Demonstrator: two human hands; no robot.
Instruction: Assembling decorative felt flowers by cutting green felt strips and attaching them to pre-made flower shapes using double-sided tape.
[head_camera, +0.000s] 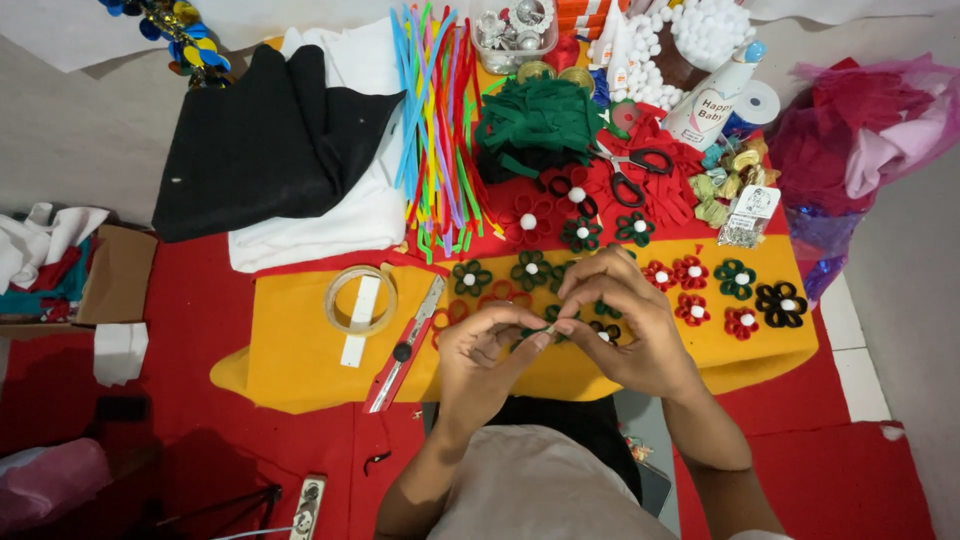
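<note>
At the far left of the frame a cardboard box (118, 275) held fabric scraps, and above it toward the upper left lay folded black felt (265, 140) on white cloth. Further right, on the yellow felt sheet (300, 360), sat a roll of clear tape (360, 300) and a box cutter (405, 347), with a sheaf of coloured pipe cleaners (435, 130) above. Lower centre, the left hand (485, 360) pinched a small dark green strip (535, 335) between thumb and forefinger — its fingers closed on it. The strip ran roughly left to right, its right end meeting the curled fingertips of the right hand (625, 325), which also appeared to grip it; both hands were equally near. It looked thin, soft and partly hidden. Right of them lay finished felt flowers (735, 280) with white centres.
</note>
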